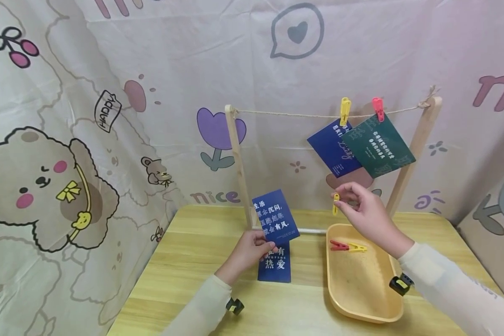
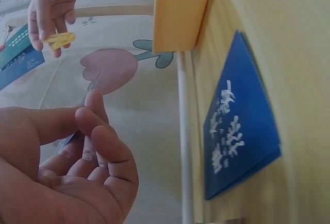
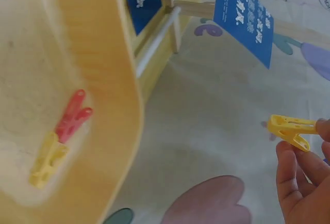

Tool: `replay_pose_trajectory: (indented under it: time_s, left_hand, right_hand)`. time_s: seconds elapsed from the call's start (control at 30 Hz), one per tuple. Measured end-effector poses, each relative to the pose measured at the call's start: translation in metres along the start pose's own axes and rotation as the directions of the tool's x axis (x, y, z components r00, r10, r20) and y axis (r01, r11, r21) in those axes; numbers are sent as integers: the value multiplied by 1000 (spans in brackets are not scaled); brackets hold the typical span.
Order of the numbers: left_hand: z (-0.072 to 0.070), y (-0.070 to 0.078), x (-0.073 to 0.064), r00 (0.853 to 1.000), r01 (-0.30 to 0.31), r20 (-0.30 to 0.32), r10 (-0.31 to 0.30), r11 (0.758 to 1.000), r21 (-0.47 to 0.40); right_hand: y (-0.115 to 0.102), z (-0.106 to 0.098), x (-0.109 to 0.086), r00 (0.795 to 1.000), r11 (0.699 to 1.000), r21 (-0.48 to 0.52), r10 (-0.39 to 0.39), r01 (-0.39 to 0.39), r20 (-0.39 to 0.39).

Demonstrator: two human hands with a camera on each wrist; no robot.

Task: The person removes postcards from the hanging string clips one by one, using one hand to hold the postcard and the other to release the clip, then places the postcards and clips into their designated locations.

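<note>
My left hand (image 1: 252, 249) pinches the lower edge of a blue card (image 1: 276, 217) with white lettering, lifted above the table. My right hand (image 1: 361, 205) holds a yellow clothespin (image 1: 336, 204) between thumb and fingers, in the air over the tray's far end; the right wrist view shows this clothespin (image 3: 291, 130) up close. On the rope (image 1: 294, 114) hang a dark blue card (image 1: 333, 147) under a yellow clothespin (image 1: 345, 111) and a green card (image 1: 380, 147) under a pink clothespin (image 1: 378, 109). The green card partly covers the blue one.
A yellow-orange tray (image 1: 361, 303) on the right of the table holds a red clothespin (image 1: 339, 245) and a yellow clothespin (image 1: 358, 248). More blue cards (image 2: 240, 126) lie on the table below my left hand. Wooden posts (image 1: 239, 163) carry the rope before a patterned cloth.
</note>
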State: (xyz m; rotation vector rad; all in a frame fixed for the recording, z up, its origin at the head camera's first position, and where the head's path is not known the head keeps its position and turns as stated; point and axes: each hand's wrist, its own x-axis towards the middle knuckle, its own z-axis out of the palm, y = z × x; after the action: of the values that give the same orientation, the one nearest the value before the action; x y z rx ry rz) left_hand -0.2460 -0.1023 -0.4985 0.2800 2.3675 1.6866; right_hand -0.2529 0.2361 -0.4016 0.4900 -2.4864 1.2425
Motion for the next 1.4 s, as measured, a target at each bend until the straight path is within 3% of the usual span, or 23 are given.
replay_pose_trajectory:
  time_s: [0.13,0.37,0.57,0.77,0.9,1.17,1.4]
  left_hand:
    - [-1,-9,-5,999,35,5,-35,999,2]
    - [0,-21,-11,999,48,13,-48,999,-7]
    - [0,-25,-15,997,62,36,-61,998,-9]
    - [-1,-32,-19,995,83,47,-83,997,10]
    - [-2,-37,-21,993,108,51,-107,994,2]
    - [0,-49,-21,991,112,73,-109,993,-32]
    - [-4,-55,-22,988,125,89,-124,992,1]
  right_hand:
    - [11,5,-8,998,999,-15,44,-43,52]
    - [29,18,-19,992,997,-64,54,-47,111]
    - [43,31,-28,989,992,-117,-19,36,144]
    - [56,41,-39,977,964,-215,-122,158,174]
    - [61,44,-43,968,953,-230,-151,197,202]
    - [70,47,-44,961,938,-288,-118,191,252]
    - [72,49,-42,942,937,-299,-77,180,326]
